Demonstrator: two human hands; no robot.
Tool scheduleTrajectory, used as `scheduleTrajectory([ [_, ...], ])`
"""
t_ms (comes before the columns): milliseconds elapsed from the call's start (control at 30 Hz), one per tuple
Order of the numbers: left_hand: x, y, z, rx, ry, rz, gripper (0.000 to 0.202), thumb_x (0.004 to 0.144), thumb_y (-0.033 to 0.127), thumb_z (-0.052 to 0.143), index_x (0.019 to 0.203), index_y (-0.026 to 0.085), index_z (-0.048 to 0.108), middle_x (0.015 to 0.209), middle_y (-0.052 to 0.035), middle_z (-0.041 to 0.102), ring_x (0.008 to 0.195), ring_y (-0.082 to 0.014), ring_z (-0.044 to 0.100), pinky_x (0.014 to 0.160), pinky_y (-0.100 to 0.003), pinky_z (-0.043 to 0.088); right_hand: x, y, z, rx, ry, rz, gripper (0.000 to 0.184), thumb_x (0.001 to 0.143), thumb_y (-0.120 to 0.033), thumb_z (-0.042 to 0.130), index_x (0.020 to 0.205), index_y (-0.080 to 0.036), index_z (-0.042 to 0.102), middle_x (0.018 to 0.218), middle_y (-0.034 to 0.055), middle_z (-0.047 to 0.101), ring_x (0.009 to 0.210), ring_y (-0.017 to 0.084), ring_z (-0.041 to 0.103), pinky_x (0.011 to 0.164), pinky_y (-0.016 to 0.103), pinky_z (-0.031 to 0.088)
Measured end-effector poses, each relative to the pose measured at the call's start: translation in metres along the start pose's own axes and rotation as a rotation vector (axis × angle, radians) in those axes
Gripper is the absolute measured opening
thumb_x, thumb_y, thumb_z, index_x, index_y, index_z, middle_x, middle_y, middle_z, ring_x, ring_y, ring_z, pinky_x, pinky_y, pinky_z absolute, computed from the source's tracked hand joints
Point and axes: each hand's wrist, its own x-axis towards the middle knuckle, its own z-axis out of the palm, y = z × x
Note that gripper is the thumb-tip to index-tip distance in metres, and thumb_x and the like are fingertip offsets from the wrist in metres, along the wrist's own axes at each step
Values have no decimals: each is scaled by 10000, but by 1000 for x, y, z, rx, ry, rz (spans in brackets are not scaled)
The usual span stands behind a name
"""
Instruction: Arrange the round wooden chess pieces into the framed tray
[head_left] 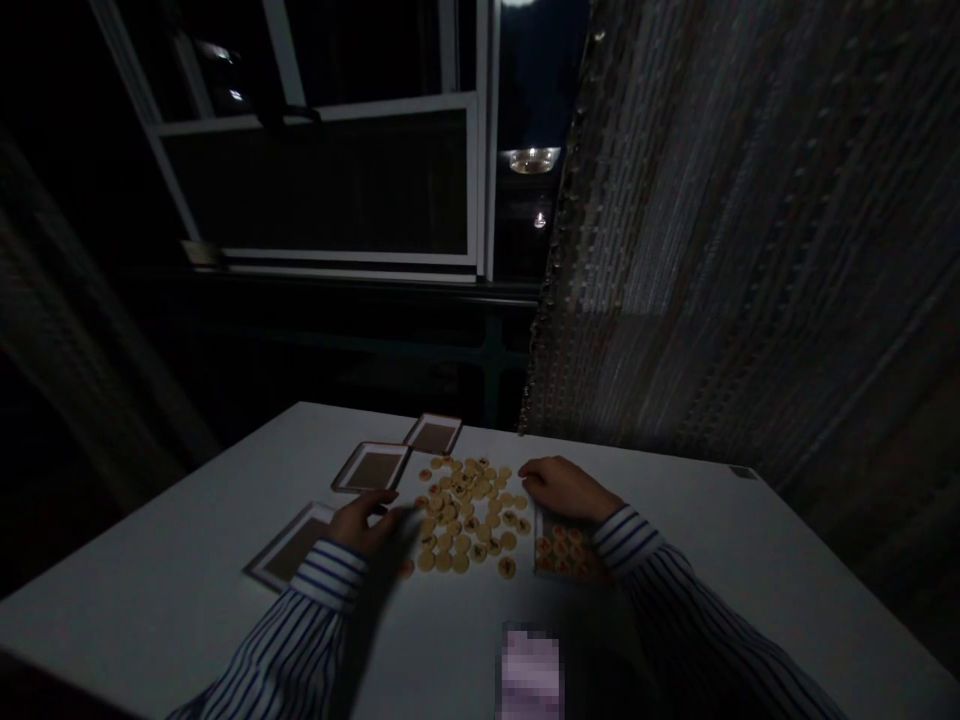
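Note:
Many round, pale Chinese chess pieces point(465, 490) lie in a loose heap on the white table; some show dark or red characters. My left hand point(364, 522) hovers at the heap's left side, thumb and fingers apart, with nothing in it. At the right edge of the pieces is my right hand point(566, 488), its fingers curled down and drawn together; whatever they may hold is hidden. Below that hand sits a shallow tray point(537, 545) with rows of red-marked pieces point(559, 548), partly covered by my right wrist and sleeve.
Three shallow trays with brown bases stand left of the heap: a near one point(289, 548), a middle one point(371, 468) and a far one point(433, 434). A blurred pink patch point(531, 672) is at the table's point(172, 530) near side. A string curtain point(675, 250) hangs behind.

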Motion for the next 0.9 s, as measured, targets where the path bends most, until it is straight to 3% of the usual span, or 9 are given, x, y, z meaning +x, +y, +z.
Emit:
scheduleTrajectory([
  [100, 8, -9, -1, 15, -83, 16, 394, 678, 444, 474, 929, 175, 616, 887, -67, 687, 755, -205, 649, 704, -321, 509, 17, -11, 6, 24, -52, -16, 337, 789, -235, 382, 1018, -172, 621, 1006, 74, 646, 926, 160, 577, 793, 228, 377],
  [200, 19, -14, 2, 25, -95, 71, 371, 696, 402, 467, 942, 167, 614, 917, -79, 682, 781, -208, 645, 725, -329, 503, 33, -20, 14, 42, -83, -26, 314, 778, -229, 398, 977, -180, 635, 973, 66, 657, 897, 162, 584, 767, 225, 378],
  [267, 26, -14, 5, 78, -93, 80, 363, 718, 368, 457, 966, 149, 607, 916, -92, 678, 809, -215, 637, 733, -333, 498, 43, -25, 19, 58, -79, -48, 300, 769, -220, 400, 937, -185, 646, 940, 58, 664, 870, 163, 590, 748, 223, 379],
  [367, 37, -12, 12, 168, -185, 72, 366, 739, 294, 450, 1045, 138, 577, 968, -102, 662, 871, -215, 622, 764, -321, 485, 58, -32, 28, 79, -67, -67, 288, 758, -218, 402, 901, -186, 651, 899, 54, 670, 833, 166, 596, 718, 222, 382],
  [567, 54, -9, 26, 236, -237, 64, 363, 719, 215, 495, 1069, 149, 566, 1115, -101, 599, 987, -212, 571, 857, -302, 432, 84, -44, 44, 101, -55, -76, 314, 761, -206, 385, 944, -184, 639, 941, 56, 661, 874, 162, 589, 735, 210, 379],
  [900, 78, -18, 51, 302, -305, 91, 367, 715, 207, 518, 1077, 171, 563, 1085, -89, 619, 1011, -211, 559, 881, -299, 407, 103, -41, 62, 120, -33, -76, 325, 771, -225, 376, 968, -195, 633, 980, 59, 654, 921, 171, 578, 758, 220, 373],
])
